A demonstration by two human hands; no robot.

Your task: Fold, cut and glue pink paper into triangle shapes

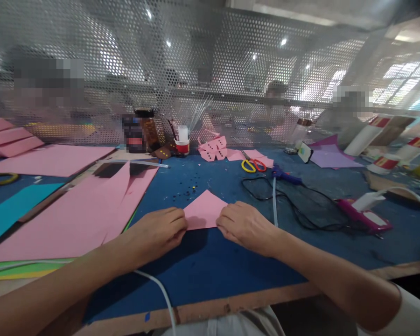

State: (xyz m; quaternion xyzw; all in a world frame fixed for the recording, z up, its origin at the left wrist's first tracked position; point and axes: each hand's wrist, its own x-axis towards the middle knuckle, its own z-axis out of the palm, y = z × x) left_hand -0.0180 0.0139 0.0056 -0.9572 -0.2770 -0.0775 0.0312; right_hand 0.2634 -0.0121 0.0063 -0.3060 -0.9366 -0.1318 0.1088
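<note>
A small piece of pink paper (206,212), shaped like a triangle with its point away from me, is held just over the blue tabletop. My left hand (166,231) pinches its left corner. At the opposite corner, my right hand (243,226) grips the paper with curled fingers. Both sets of fingertips are partly hidden. Beyond the paper lie tiny black bits (189,186) and a pink cut-out (213,148) with black dots. Scissors (252,164) with yellow and red handles rest on pink scraps.
Large pink sheets (70,214) and a teal sheet (17,207) cover the left side. A blue glue gun (287,175), its black cord and a magenta power strip (366,217) lie to the right. Behind stand a paper cup (182,145) and a perforated metal screen (210,70).
</note>
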